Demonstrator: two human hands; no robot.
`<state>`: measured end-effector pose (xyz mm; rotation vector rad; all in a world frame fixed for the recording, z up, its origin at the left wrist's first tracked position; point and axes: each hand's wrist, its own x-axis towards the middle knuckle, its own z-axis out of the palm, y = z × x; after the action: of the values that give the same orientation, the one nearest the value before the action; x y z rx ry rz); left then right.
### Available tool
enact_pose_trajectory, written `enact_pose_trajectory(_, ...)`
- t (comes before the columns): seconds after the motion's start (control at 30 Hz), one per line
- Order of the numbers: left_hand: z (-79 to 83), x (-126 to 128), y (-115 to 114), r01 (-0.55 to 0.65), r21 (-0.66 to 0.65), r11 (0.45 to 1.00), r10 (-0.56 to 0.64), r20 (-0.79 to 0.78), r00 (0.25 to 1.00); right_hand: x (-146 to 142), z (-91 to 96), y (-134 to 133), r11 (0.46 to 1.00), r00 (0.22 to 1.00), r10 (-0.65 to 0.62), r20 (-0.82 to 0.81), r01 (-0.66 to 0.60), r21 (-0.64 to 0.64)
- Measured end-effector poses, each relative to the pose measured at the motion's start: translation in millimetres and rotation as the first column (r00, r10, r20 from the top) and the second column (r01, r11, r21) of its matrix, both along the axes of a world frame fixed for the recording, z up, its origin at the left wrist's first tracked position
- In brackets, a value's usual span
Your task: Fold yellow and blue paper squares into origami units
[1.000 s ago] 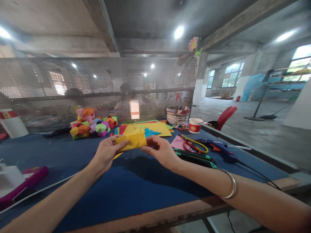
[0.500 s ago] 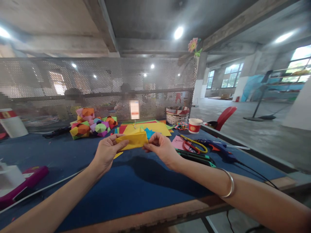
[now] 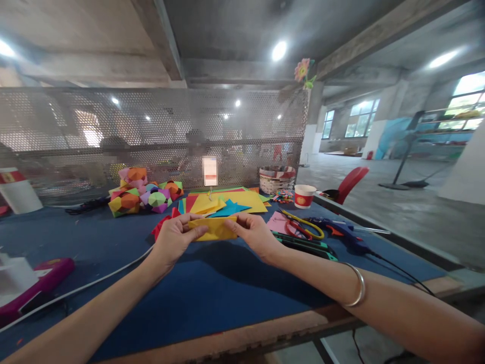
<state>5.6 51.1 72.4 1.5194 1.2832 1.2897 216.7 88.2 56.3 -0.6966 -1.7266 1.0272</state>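
Between my two hands a folded strip of yellow paper [image 3: 217,229] is held level above the blue table. My left hand [image 3: 173,237] pinches its left end, thumb in front and fingers behind. The right end is pinched by my right hand [image 3: 254,233], with a silver bangle [image 3: 358,285] on that forearm. Just behind the strip lie a blue folded paper star [image 3: 233,207] and a stack of coloured paper sheets [image 3: 255,200]. Crumpled-looking red paper [image 3: 161,227] shows partly behind my left hand.
Folded paper balls [image 3: 125,201] stand at the back left. Scissors [image 3: 303,226], a cutter [image 3: 303,242], a glue gun [image 3: 341,232], a paper cup [image 3: 303,196] and a basket [image 3: 276,179] are to the right. A white cable [image 3: 109,277] crosses the left side.
Both hands have moved slightly right and down with the yellow paper. My right fingers now cover more of its right end. The red paper and blue star show more.
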Motion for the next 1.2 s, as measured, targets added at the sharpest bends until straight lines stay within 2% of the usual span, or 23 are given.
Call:
enact_pose_trajectory(0.37,-1.2,0,-1,0.028,-0.001,1.0,-0.028,-0.03,0.999,-1,-0.1,2,1.0,1.0,-0.012,0.014,0.012,-0.013)
enact_pose_trajectory(0.5,-0.9,0,-2,0.034,-0.023,0.999,-0.036,-0.084,0.996,1,0.2,3,0.996,0.992,-0.076,0.1,0.072,0.042)
enact_pose_trajectory(0.6,-1.9,-2,0,0.023,-0.061,0.998,-0.035,-0.195,0.98,3,-0.5,5,0.989,0.966,-0.135,0.222,0.118,0.086)
enact_pose_trajectory(0.7,-3.9,-5,3,0.03,-0.127,0.991,-0.073,-0.351,0.934,4,-1.3,6,0.987,0.906,-0.155,0.394,0.122,0.108)
enact_pose_trajectory(0.9,-5.9,0,-2,0.115,-0.193,0.974,-0.21,-0.595,0.776,5,1.3,-1,0.981,0.698,-0.177,0.694,0.064,0.186)
enact_pose_trajectory(1.03,-4.8,4,-8,0.153,-0.168,0.974,-0.227,-0.704,0.673,2,1.4,-8,0.965,0.597,-0.226,0.77,0.029,0.261)
enact_pose_trajectory(1.2,-3.9,8,-13,0.223,-0.081,0.971,-0.199,-0.788,0.582,1,-1.9,-13,0.935,0.529,-0.295,0.796,-0.013,0.355)
